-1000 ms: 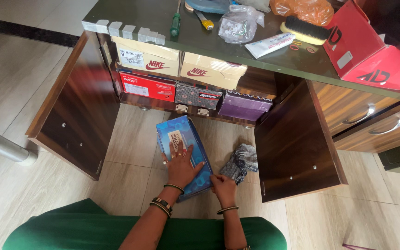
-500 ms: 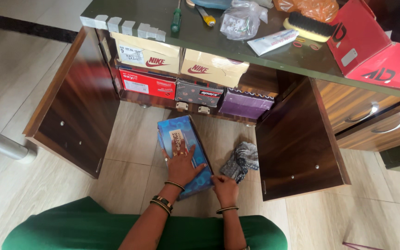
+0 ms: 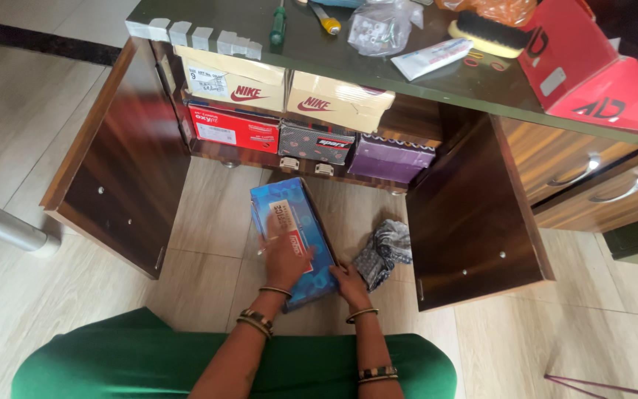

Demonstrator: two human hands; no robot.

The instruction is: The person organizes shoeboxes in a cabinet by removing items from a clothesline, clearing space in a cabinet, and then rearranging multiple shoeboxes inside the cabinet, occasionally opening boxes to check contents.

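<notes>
Left hand (image 3: 283, 253) flat, fingers spread on blue shoebox (image 3: 293, 222); right hand (image 3: 348, 282) gripping its 5 o'clock corner; patterned cloth (image 3: 387, 250) at 3 o'clock.

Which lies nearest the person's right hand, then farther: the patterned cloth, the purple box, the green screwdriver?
From the right hand:
1. Patterned cloth, on the floor just beside it.
2. Purple box, in the open cabinet.
3. Green screwdriver, on the desktop.

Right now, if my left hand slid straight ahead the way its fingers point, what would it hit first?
Probably the grey patterned box on the cabinet's bottom shelf. The left hand lies on the blue box, fingers pointing toward it; depth is hard to judge.
</notes>
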